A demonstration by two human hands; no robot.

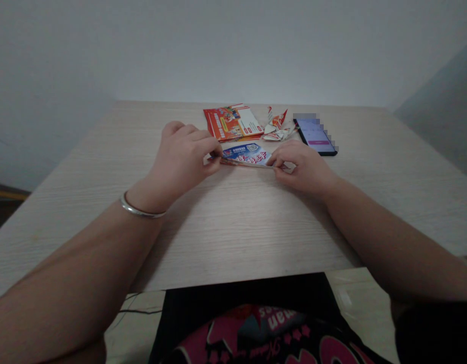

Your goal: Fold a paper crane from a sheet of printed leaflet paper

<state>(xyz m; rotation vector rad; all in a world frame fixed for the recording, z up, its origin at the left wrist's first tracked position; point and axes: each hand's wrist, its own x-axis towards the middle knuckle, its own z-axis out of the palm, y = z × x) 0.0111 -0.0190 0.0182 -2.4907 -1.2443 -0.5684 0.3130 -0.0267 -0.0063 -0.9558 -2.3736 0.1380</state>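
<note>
A blue printed paper point(245, 153), folded, with pink-and-white lettering and a small square code, is stretched between my two hands just above the table. My left hand point(190, 154), with a silver bangle point(141, 208) on its wrist, pinches the paper's left end between thumb and fingers. At the right end, my right hand point(299, 164) grips the paper the same way. Its lower edge forms a narrow fold facing me. The fingertips hide both ends of the paper.
Behind the paper lies a small stack of red and white leaflets point(233, 123). Folded paper pieces point(278, 126) sit beside it. A phone point(316, 135) with a lit screen rests further right. All are on the pale wooden table point(233, 217), which meets a wall at the back.
</note>
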